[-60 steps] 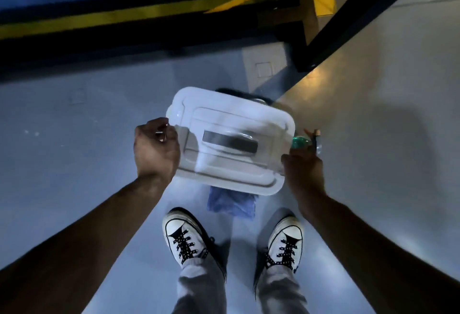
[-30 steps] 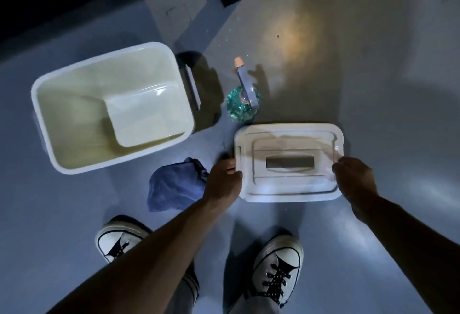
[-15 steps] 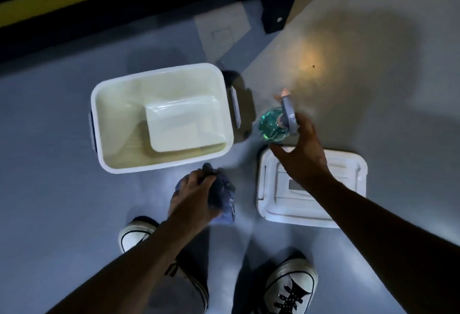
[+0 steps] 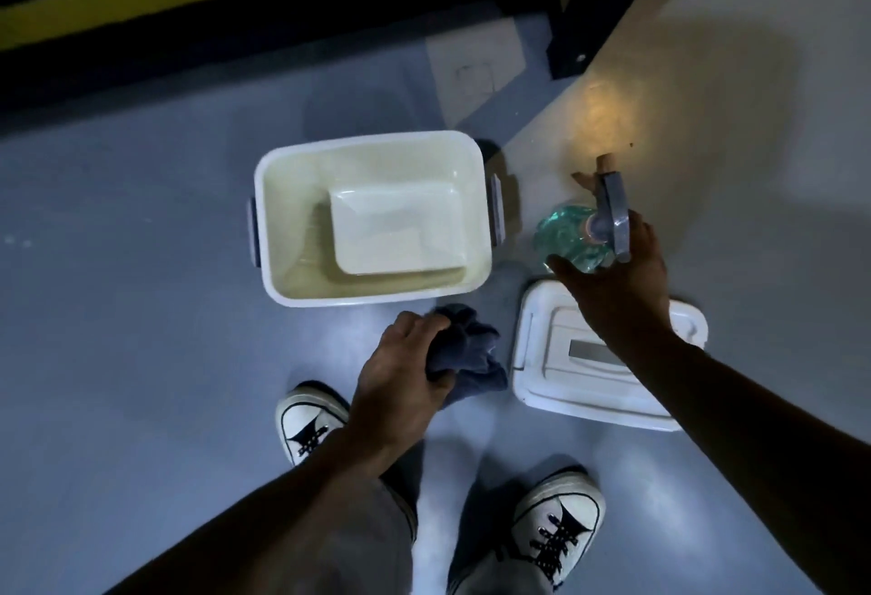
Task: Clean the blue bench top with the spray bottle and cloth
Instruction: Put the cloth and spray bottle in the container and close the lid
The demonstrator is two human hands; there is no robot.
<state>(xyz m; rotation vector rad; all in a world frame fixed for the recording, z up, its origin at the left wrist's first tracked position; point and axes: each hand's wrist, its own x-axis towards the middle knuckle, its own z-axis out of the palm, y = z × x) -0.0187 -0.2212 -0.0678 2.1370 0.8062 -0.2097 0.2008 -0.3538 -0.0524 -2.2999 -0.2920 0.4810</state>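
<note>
The white tub (image 4: pixel 372 217) stands open on the grey floor (image 4: pixel 118 288) in front of you; it contains only one pale rectangular insert lying flat on its bottom. Its lid (image 4: pixel 589 373) lies flat on the floor just to the right of the tub's near corner. The spray bottle (image 4: pixel 572 236), holding green liquid, stands just right of the tub and beyond the lid. Your left hand (image 4: pixel 400 377) is closed around the bunched blue cloth (image 4: pixel 471 354), near the tub's front wall. Your right hand (image 4: pixel 617 274) wraps the bottle's near side, fingers curled but not fully clamped. Compared with half a second ago, the right-hand fingers have closed further onto the bottle; the cloth grip is unchanged.
</note>
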